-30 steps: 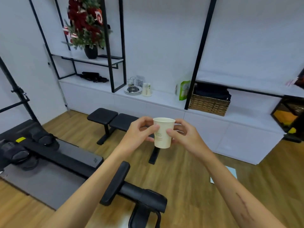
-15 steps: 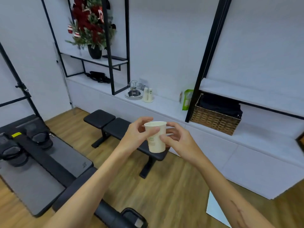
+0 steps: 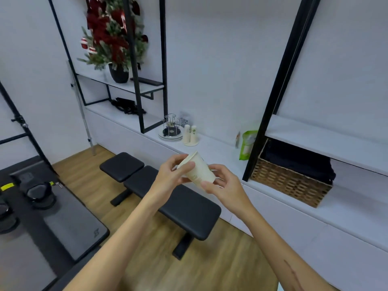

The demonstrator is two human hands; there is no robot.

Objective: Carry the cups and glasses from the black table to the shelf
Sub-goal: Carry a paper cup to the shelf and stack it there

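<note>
A cream paper cup [image 3: 198, 169] is held in mid-air between both hands, tilted with its mouth toward the upper left. My left hand [image 3: 171, 177] pinches its rim and my right hand [image 3: 223, 185] grips its base end. Ahead runs the long white shelf [image 3: 212, 148]. On it stand two upside-down paper cups [image 3: 190, 134] on a small plate, beside a wire cup rack on a round tray [image 3: 171, 129]. The black table is out of view.
A black padded bench [image 3: 168, 194] stands on the wood floor between me and the shelf. Black shelf posts [image 3: 273, 89], a wicker basket [image 3: 291, 181], a green pouch [image 3: 247, 143] and a potted red plant [image 3: 114, 38] sit along the shelf. Exercise equipment [image 3: 42, 206] lies left.
I have moved closer to the shelf and the view has shifted left. The cup, upright a second ago, now tilts sideways between my hands.
</note>
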